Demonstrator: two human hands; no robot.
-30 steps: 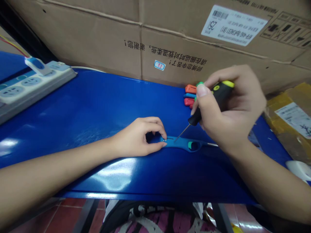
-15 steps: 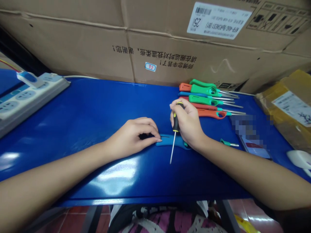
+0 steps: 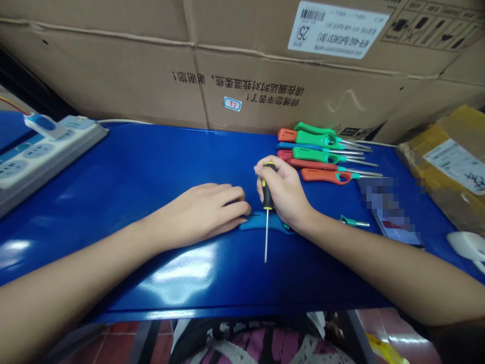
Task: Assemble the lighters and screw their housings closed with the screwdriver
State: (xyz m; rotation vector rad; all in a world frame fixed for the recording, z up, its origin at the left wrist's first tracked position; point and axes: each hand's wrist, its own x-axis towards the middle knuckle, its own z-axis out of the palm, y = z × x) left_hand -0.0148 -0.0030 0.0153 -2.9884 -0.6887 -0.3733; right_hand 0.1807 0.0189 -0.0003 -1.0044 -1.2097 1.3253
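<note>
My right hand [image 3: 285, 194] is closed around a black-and-yellow screwdriver [image 3: 267, 202], whose thin shaft points down toward me over the blue table [image 3: 151, 167]. Under that hand lies a blue lighter-shaped tool [image 3: 257, 222], flat on the table. My left hand [image 3: 206, 212] rests on the table with its fingers stretched out together, fingertips touching the blue tool's left end. A small green-handled part [image 3: 350, 221] lies to the right of my right wrist.
Several long green, orange, blue and red tools [image 3: 322, 154] lie stacked behind my right hand. A big cardboard box [image 3: 242, 60] stands along the table's back. A power strip [image 3: 41, 146] sits at the left. A brown parcel [image 3: 450, 167] and a white object [image 3: 468, 245] lie at the right.
My right hand came down from a raised position to the table beside the blue tool, turning the screwdriver shaft toward me. My left hand flattened from a pinch on the tool's end.
</note>
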